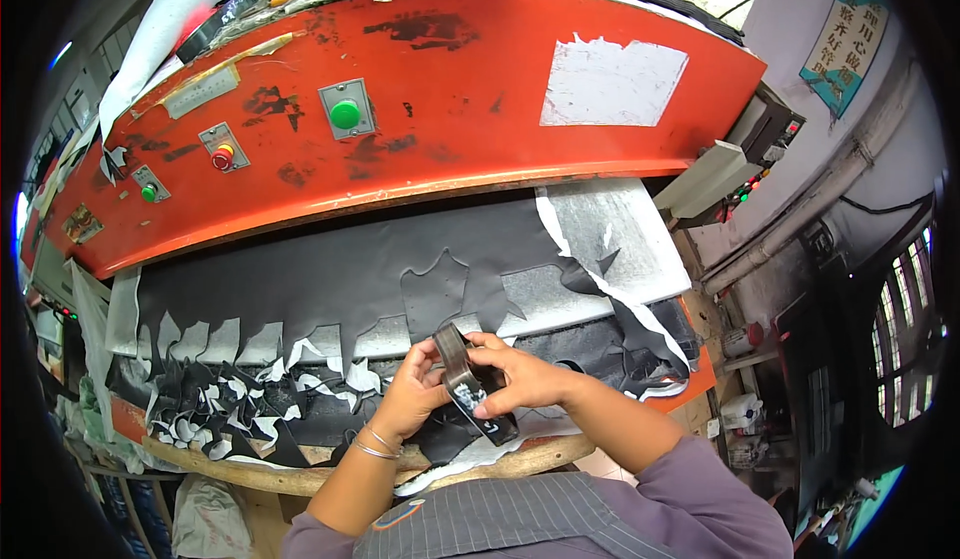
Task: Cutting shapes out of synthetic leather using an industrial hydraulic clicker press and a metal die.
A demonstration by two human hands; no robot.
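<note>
Both of my hands hold a dark, band-like cutting die (459, 364) with white marks on its side, tilted in front of my body. My left hand (408, 399), with bangles at its wrist, is closed on the left side of the die. From the right, my right hand (520, 377) grips it with the thumb across its face. Just beyond lies a black leather-like sheet (290, 274) with a jagged near edge. A cut outline marks a piece (433, 291) in it.
A red press beam (450, 89) with a green button (345, 114) and a red button (223, 157) spans the far side. Black and white scraps (230, 399) pile at the near left. A pale board (620, 224) shows at right; a wooden edge (560, 456) runs nearest me.
</note>
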